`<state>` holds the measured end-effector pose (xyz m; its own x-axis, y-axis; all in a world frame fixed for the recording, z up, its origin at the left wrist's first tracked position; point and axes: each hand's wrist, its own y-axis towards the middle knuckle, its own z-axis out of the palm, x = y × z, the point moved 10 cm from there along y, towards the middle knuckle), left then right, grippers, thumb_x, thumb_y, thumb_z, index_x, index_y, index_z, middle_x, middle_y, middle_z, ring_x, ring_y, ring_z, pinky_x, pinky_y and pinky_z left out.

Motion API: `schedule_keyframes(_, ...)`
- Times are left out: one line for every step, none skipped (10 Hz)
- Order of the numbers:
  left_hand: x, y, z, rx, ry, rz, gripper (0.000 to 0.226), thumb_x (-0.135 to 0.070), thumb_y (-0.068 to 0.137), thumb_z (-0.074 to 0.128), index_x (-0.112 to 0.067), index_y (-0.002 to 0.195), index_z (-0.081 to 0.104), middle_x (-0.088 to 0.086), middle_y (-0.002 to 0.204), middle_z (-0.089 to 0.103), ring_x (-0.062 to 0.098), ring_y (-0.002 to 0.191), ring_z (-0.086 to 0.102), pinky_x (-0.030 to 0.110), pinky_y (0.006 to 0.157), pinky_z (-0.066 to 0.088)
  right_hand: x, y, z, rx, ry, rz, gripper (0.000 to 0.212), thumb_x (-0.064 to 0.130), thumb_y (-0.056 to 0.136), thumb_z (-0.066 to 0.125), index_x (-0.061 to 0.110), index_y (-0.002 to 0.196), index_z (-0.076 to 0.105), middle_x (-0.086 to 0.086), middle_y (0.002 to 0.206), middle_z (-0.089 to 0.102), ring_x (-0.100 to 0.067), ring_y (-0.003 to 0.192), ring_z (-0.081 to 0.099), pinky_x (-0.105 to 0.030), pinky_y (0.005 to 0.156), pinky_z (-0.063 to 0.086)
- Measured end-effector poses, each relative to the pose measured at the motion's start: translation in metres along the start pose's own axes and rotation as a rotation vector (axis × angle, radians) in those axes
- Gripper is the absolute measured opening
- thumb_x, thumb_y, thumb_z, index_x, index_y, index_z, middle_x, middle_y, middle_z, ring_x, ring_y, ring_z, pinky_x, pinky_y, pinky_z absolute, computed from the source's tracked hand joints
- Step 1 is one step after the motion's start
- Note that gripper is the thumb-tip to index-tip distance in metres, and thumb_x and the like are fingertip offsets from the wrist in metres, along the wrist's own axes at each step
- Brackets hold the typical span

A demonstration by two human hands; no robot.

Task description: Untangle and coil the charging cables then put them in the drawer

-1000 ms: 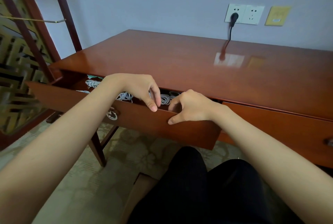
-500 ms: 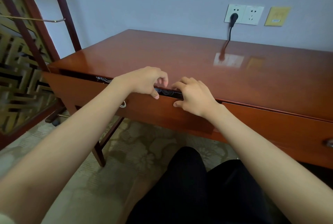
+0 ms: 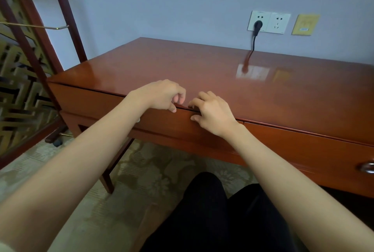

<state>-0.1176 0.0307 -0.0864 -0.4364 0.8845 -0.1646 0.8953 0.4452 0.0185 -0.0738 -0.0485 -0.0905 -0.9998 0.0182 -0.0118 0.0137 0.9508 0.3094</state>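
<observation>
The left drawer (image 3: 97,101) of the red-brown wooden desk (image 3: 202,65) sits flush with the desk front. The charging cables are hidden inside it. My left hand (image 3: 162,94) hovers at the desk's front edge above the drawer, fingers loosely curled and holding nothing, thumb tip at the drawer's top. Just to its right, my right hand (image 3: 212,114) rests on the same edge, fingers relaxed on the desk lip and thumb against the drawer front.
A second drawer (image 3: 303,146) with a metal handle (image 3: 367,167) lies to the right. A black plug (image 3: 258,25) sits in a wall socket behind the desk. A wooden lattice screen (image 3: 20,69) stands at the left. My dark-clad legs (image 3: 222,211) are below the desk front.
The drawer, open a second ago with white coiled cables showing, has slid fully in. Both hands moved forward with it and now lie at the desk edge.
</observation>
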Motion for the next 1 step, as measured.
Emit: schedule_keyframes(-0.0039,0.0084,-0.0028,0.116,-0.074,-0.035,0.017,-0.017,0.08,0.071,-0.019,0.094,0.063,-0.004,0.091,0.06,0.01,0.077,0.056,0.029,0.076,0.045,-0.0135,0.0086,-0.0089,0.069,0.24,0.052,0.023,0.033,0.088,0.061,0.019,0.105,0.063,0.0,0.097,0.054,-0.018,0.09,0.049,-0.027,0.071,0.034)
